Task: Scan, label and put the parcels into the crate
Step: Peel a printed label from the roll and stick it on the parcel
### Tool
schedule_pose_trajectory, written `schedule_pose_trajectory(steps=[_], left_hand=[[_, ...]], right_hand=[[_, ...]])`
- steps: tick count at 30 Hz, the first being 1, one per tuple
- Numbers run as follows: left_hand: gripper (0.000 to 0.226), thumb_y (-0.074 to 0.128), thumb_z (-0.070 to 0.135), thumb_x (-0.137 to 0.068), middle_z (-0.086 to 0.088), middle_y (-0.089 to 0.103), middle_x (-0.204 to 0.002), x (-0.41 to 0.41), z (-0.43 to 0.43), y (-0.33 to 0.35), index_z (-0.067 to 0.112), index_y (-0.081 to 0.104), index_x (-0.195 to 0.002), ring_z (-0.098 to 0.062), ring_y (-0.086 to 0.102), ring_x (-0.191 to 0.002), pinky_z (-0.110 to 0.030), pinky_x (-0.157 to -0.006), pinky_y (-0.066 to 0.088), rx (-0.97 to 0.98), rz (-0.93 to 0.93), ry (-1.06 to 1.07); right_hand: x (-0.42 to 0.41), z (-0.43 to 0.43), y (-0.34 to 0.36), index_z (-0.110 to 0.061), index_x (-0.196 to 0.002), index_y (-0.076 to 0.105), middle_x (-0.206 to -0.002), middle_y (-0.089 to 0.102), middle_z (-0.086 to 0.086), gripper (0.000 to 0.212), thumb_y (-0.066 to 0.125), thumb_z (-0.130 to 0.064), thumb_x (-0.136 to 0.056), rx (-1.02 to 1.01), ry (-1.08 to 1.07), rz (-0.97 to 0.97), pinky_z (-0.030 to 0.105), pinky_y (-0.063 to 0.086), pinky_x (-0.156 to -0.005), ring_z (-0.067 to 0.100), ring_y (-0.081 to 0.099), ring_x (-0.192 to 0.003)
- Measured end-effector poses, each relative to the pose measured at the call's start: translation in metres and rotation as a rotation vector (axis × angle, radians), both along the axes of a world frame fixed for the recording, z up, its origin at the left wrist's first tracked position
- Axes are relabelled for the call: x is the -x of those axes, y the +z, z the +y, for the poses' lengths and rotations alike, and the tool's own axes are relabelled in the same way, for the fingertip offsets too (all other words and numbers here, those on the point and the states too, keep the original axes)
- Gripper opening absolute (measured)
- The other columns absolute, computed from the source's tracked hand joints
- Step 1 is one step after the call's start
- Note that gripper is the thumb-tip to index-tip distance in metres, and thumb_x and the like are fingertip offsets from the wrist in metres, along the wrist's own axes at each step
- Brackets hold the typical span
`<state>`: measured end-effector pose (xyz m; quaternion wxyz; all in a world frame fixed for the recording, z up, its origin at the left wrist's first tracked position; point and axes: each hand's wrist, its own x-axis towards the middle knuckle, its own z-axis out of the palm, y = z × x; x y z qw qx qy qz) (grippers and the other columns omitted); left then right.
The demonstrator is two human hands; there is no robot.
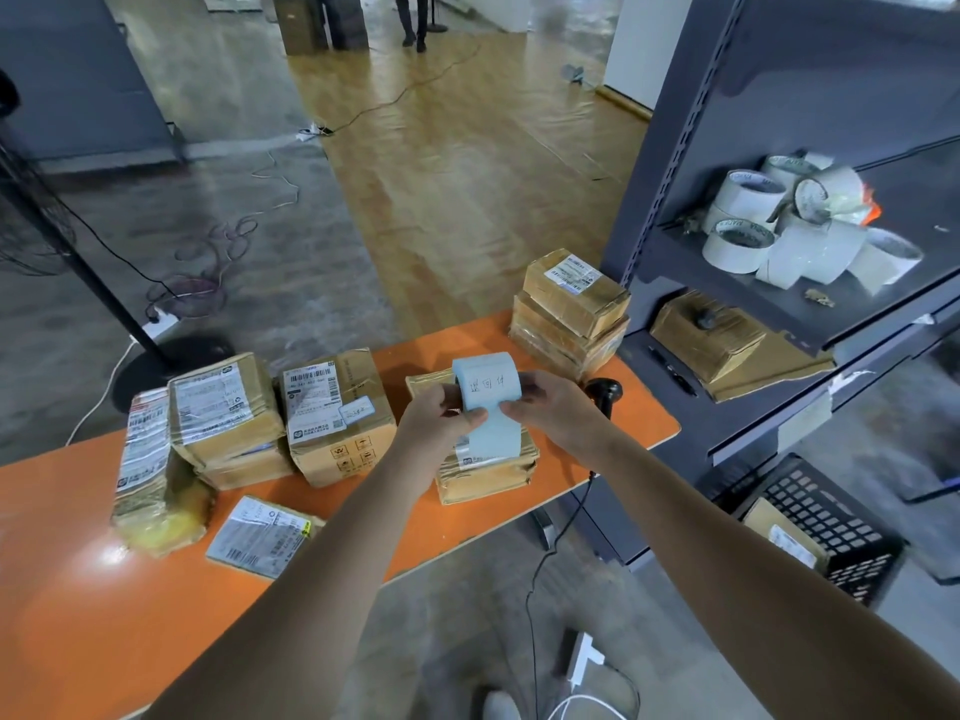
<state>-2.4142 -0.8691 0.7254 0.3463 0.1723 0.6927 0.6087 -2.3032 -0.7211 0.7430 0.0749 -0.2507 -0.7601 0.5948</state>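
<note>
Scanner (608,393) — half hidden behind right hand (555,409)

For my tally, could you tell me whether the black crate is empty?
No, one brown parcel lies inside the black crate.

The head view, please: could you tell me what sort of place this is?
Likely a parcel dispatch area: labelled parcels on an orange table, a label roll, tape rolls on a shelf.

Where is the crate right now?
In the head view the black crate sits on the floor at lower right, beside the grey shelf unit and right of the orange table.
</note>
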Motion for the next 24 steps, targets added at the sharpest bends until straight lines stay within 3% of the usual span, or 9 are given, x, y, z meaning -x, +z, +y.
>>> schedule_pose_trajectory(steps=[3, 7, 13, 19, 24], left_hand=[[0.024, 0.076, 0.013, -0.08, -0.004, 0.073, -0.099, 0.0, -0.001, 0.001, 0.015, 0.064, -0.101, -0.01, 0.068, -0.076, -0.014, -0.051, 0.047, -0.038, -0.065, -0.026], [0.045, 0.073, 0.053, -0.071, 0.001, 0.066, -0.083, 0.001, 0.002, 0.013, 0.019, 0.071, -0.1, -0.011, 0.052, -0.061, -0.021, -0.049, 0.04, -0.024, -0.34, 0.078], [0.036, 0.082, 0.032, -0.075, -0.006, 0.064, -0.087, 0.004, 0.009, 0.017, 0.008, 0.066, -0.099, -0.012, 0.048, -0.058, -0.017, -0.036, 0.036, 0.091, -0.569, 0.28], [0.024, 0.079, 0.029, -0.079, -0.003, 0.063, -0.076, 0.004, 0.011, 0.02, 0.01, 0.067, -0.088, -0.009, 0.045, -0.05, -0.017, -0.037, 0.034, 0.07, -0.528, 0.292], [0.022, 0.079, 0.03, -0.078, 0.001, 0.062, -0.069, 0.002, 0.016, 0.023, 0.013, 0.067, -0.083, -0.008, 0.046, -0.046, -0.016, -0.038, 0.035, 0.063, -0.493, 0.3]], right_hand=[[-0.002, 0.0, 0.002, -0.036, -0.106, 0.059, -0.104, 0.066, -0.019, 0.028, 0.071, -0.018, -0.088, -0.057, -0.001, -0.011, 0.008, 0.046, -0.076, -0.013, 0.06, -0.093], [-0.007, 0.004, 0.0, -0.025, -0.115, 0.06, -0.108, 0.066, -0.011, 0.034, 0.07, -0.007, -0.087, -0.067, 0.033, -0.014, 0.005, 0.047, -0.072, -0.01, 0.06, -0.094], [-0.008, 0.0, 0.0, -0.022, -0.122, 0.059, -0.106, 0.063, -0.017, 0.038, 0.071, -0.013, -0.087, -0.206, 0.117, -0.041, 0.002, 0.046, -0.075, -0.01, 0.06, -0.096], [-0.008, -0.003, 0.004, -0.039, -0.119, 0.057, -0.101, 0.068, -0.019, 0.032, 0.068, -0.027, -0.091, -0.28, -0.016, 0.07, 0.007, 0.05, -0.075, -0.007, 0.064, -0.093], [-0.004, -0.005, 0.003, -0.024, -0.117, 0.068, -0.095, 0.062, -0.028, 0.029, 0.069, -0.017, -0.09, -0.497, -0.076, 0.137, 0.001, 0.044, -0.077, -0.016, 0.059, -0.089]])
